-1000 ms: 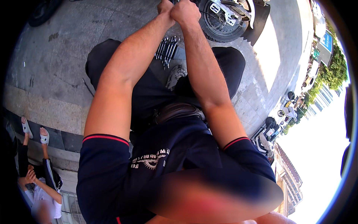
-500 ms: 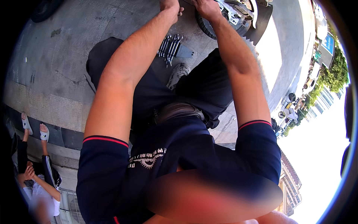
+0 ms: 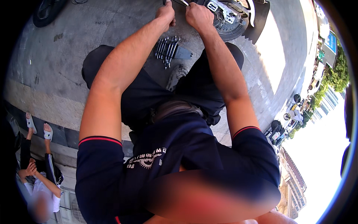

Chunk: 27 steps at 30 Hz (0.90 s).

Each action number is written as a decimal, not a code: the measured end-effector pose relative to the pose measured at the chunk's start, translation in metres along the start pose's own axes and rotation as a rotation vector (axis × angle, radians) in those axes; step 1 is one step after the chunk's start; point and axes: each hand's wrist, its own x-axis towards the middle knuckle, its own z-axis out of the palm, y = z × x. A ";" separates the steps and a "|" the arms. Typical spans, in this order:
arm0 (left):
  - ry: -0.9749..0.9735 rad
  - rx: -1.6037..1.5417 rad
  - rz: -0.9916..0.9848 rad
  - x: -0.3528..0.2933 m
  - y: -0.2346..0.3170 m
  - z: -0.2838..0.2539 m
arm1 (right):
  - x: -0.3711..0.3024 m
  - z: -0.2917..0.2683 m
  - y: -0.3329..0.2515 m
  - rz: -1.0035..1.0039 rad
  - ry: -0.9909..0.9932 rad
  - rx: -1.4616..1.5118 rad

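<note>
Hands are being held right up at the top edge of the frame, side by side, almost touching. Left hand (image 3: 166, 14) is being kept curled into a fist, and right hand (image 3: 199, 16) is being closed the same way next to it. A thin metal tool (image 3: 181, 2) is being gripped between them; only a short shiny bit is being shown above the knuckles, so which hand is really clamping it can't be told. Its long axis is being run slanted, up-left to down-right, with the visible tip being pointed toward the wheel (image 3: 229, 20) just to the right. The rest of it is being cut off by the frame edge.

Right beside the right hand, the dark tyre and silver hub are being seen, with a black mudguard (image 3: 261, 18) being curved around the far side. Below the hands, on the grey pavement (image 3: 56, 63), a row of wrenches (image 3: 167, 48) is being laid out on a dark holder, lengthwise toward the hands, fanned slightly. A shoe (image 3: 176, 76) is being planted just under them, between the dark trouser legs. Both forearms are being stretched straight out over the knees, so much of the ground in between is being hidden. Down at lower left, another person (image 3: 37, 164) in sandals is being seen sitting by the kerb, well apart.
</note>
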 end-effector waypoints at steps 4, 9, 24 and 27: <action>-0.035 -0.014 0.031 0.016 -0.006 0.003 | 0.008 0.013 -0.022 0.113 0.016 0.122; -0.117 -0.413 0.044 0.028 -0.021 0.000 | 0.007 0.009 -0.064 0.162 0.006 0.277; -0.168 -0.074 0.035 0.012 -0.012 -0.008 | 0.047 0.059 0.060 -0.311 0.053 0.072; -0.179 -0.092 0.036 0.001 -0.007 0.000 | 0.067 0.054 0.083 -0.399 0.073 0.075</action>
